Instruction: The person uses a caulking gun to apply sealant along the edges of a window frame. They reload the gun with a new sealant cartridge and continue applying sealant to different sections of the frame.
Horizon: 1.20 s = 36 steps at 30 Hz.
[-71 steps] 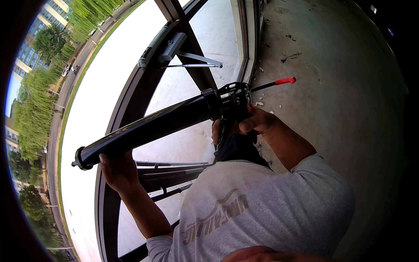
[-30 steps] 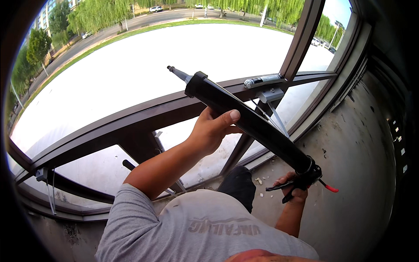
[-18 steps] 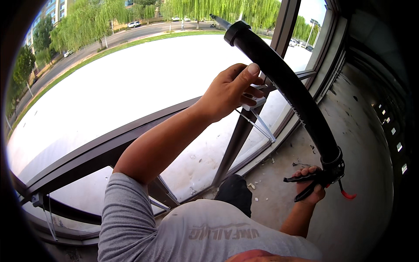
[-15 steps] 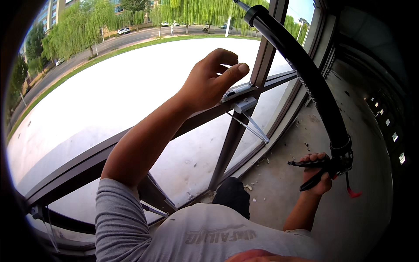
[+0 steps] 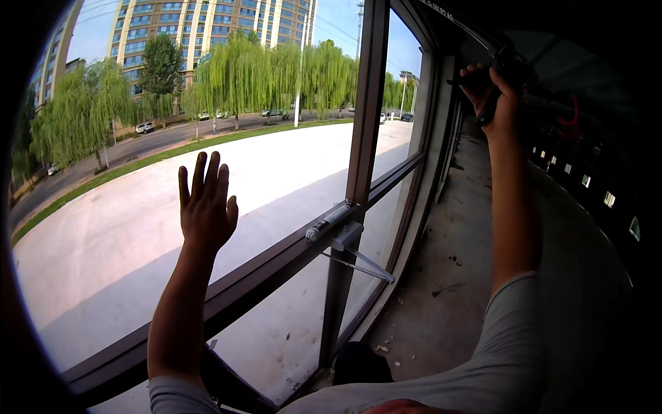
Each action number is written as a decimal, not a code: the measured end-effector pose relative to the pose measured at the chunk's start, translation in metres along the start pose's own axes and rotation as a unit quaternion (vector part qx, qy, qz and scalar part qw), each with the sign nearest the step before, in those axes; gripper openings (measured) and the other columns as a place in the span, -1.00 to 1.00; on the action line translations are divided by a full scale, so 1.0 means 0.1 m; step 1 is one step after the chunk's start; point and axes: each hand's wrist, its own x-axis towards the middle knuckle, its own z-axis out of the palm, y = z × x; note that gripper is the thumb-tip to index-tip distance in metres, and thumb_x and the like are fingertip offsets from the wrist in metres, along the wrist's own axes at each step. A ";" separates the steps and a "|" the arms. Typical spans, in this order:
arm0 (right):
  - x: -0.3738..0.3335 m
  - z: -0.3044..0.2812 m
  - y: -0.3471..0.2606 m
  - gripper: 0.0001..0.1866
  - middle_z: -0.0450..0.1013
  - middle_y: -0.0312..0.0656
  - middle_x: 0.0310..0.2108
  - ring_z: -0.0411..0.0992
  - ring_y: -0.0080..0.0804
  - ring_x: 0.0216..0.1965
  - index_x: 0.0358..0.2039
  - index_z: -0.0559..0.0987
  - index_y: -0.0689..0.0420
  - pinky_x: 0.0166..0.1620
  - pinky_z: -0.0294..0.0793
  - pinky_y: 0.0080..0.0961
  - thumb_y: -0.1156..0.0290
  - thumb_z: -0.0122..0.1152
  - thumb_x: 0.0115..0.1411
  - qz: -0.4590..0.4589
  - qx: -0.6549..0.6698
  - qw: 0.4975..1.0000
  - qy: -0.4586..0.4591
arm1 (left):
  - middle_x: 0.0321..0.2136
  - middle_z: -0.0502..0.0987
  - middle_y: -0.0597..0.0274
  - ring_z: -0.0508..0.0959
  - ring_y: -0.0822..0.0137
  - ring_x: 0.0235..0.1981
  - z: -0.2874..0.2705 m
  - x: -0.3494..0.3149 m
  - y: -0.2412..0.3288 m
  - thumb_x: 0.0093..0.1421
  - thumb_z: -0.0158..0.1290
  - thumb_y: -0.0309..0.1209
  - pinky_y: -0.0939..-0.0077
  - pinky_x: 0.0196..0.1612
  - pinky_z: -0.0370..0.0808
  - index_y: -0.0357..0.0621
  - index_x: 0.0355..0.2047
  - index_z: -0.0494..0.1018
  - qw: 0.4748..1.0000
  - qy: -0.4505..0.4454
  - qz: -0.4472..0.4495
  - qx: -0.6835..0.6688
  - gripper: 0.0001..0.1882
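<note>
My right hand (image 5: 507, 110), raised at the upper right, is closed round the handle and trigger of a black caulking gun (image 5: 514, 65). The gun's barrel runs up toward the top edge, mostly lost in shadow. A red piece (image 5: 571, 114) hangs at its rear end. My left hand (image 5: 207, 214) is up in front of the window, fingers stretched and spread, with nothing in it. Whether it touches a pane, I cannot tell. A silvery, sausage-shaped sealant pack (image 5: 331, 221) lies on the window's dark cross rail (image 5: 255, 283), right of my left hand.
A grey window closer (image 5: 350, 237) with thin arms juts inward below the rail. A dark upright frame post (image 5: 365, 103) rises beside it. Small debris (image 5: 448, 286) is scattered on the concrete floor. Outside are pale paving, willows, a road and tall buildings.
My right hand has lifted the caulking gun from low right to upper right. The left hand has moved left and its fingers have straightened. The view has tilted upward.
</note>
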 end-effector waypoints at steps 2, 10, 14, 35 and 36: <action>0.44 0.00 0.00 -0.79 0.57 -0.02 -0.23 0.60 -0.09 -0.12 -0.20 0.53 0.22 -0.05 0.68 -0.17 0.34 0.23 0.27 -0.023 -0.035 0.999 -0.008 | 0.38 0.25 0.06 0.05 0.08 0.49 0.03 0.00 0.00 0.10 0.20 -0.37 -0.12 0.50 -0.20 -0.21 0.12 0.44 1.000 0.011 -0.002 -0.009 -0.46; 1.48 -0.01 0.25 -0.77 0.57 -0.04 -0.25 0.61 -0.11 -0.15 -0.19 0.52 0.26 -0.10 0.73 -0.17 0.34 0.23 0.28 -0.010 -0.066 0.998 0.009 | 0.34 0.32 0.05 0.11 0.09 0.47 0.11 0.01 0.02 0.11 0.14 -0.43 -0.12 0.50 -0.17 -0.23 0.07 0.47 0.999 0.044 -0.006 -0.017 -0.52; 1.82 0.00 0.33 -0.77 0.56 0.00 -0.26 0.61 -0.06 -0.16 -0.21 0.51 0.28 -0.06 0.71 -0.12 0.36 0.23 0.28 0.007 -0.068 0.998 0.004 | 0.34 0.32 0.04 0.13 0.08 0.47 0.17 0.00 0.03 0.10 0.13 -0.45 -0.13 0.50 -0.16 -0.23 0.06 0.47 0.998 0.056 -0.008 -0.025 -0.53; 2.86 -0.32 1.02 -0.63 0.48 0.12 -0.15 0.56 0.08 -0.14 0.07 0.34 0.25 -0.01 0.67 0.13 0.38 0.12 0.34 -0.047 0.064 0.997 -0.017 | 0.34 0.32 0.01 0.17 0.00 0.45 0.27 -0.02 0.05 0.13 0.08 -0.41 -0.23 0.48 -0.14 -0.22 0.11 0.43 0.999 0.035 0.009 0.019 -0.51; 2.87 -0.32 1.06 -0.65 0.48 0.12 -0.15 0.56 0.08 -0.13 0.06 0.34 0.25 -0.01 0.68 0.12 0.38 0.11 0.34 -0.044 0.074 0.996 -0.010 | 0.34 0.32 0.01 0.17 0.00 0.45 0.28 -0.03 0.06 0.13 0.07 -0.40 -0.23 0.48 -0.14 -0.22 0.11 0.42 0.999 0.025 0.006 0.022 -0.51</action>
